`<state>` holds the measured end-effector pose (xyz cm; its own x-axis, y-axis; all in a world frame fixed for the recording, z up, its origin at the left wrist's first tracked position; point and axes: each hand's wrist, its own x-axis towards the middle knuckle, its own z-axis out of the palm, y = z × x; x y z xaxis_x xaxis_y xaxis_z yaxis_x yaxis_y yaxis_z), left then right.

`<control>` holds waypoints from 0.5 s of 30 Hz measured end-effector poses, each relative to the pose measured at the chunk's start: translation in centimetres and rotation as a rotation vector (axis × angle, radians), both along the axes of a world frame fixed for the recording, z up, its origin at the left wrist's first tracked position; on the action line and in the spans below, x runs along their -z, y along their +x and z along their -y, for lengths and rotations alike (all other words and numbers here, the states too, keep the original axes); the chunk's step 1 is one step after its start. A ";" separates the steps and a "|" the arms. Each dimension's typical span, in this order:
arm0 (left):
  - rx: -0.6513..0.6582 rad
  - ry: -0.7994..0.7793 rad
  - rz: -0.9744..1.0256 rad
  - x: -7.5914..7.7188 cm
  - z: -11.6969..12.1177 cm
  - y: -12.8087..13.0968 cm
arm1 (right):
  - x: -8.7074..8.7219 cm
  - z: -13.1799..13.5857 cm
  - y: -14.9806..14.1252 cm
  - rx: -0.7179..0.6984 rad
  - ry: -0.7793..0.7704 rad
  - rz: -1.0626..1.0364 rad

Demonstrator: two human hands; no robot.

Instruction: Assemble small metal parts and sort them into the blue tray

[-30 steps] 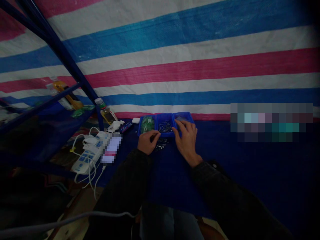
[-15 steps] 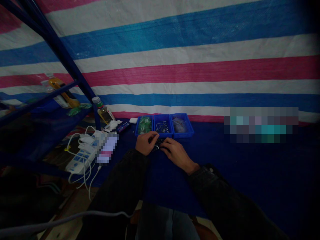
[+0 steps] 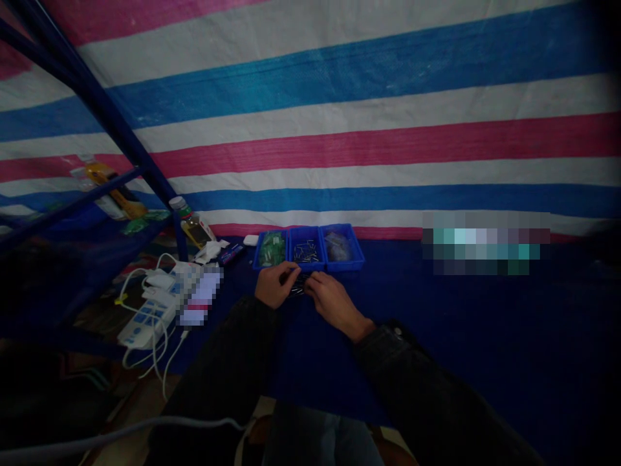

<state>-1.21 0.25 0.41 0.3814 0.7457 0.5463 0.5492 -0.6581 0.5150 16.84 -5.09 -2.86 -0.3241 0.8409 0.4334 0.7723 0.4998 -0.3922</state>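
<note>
My left hand (image 3: 275, 285) is closed in a pinch, thumb against forefinger, just in front of the blue bins. Whatever its fingertips hold is too small to make out. Curled fingers close up my right hand (image 3: 336, 303), which rests beside a small heap of dark, shiny slender pieces (image 3: 297, 288) on the table between both hands; anything in its grip is hidden. Behind them stand three joined blue bins: one with green packets (image 3: 272, 250), a middle one with small metal screw-like pieces (image 3: 305, 251), and one with clear plastic bags (image 3: 338, 246).
On the left lie a white power strip (image 3: 145, 323) with tangled cables and a blurred-out phone (image 3: 201, 298). A drink bottle (image 3: 191, 223) stands near the blue metal frame (image 3: 126, 142). Striped sheeting (image 3: 339, 142) hangs behind the blue table (image 3: 436, 323).
The view has shifted slightly, so the scene sits a little further left and lower. Both hands keep nearly the same pose over the heap.
</note>
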 end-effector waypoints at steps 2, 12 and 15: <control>0.012 -0.007 0.007 0.0 -0.1 0.0 | -0.2 0.0 0.2 0.036 0.009 -0.066; 0.201 -0.100 -0.070 -0.2 0.2 0.2 | -0.9 0.1 0.7 0.151 0.018 -0.361; 0.202 -0.111 -0.072 -0.1 0.3 0.2 | -0.8 0.1 0.7 0.125 0.009 -0.400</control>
<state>-1.02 -0.02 0.54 0.5638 0.7044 0.4312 0.4502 -0.6998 0.5545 17.51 -5.17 -2.05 -0.0246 0.8585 0.5122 0.6149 0.4170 -0.6693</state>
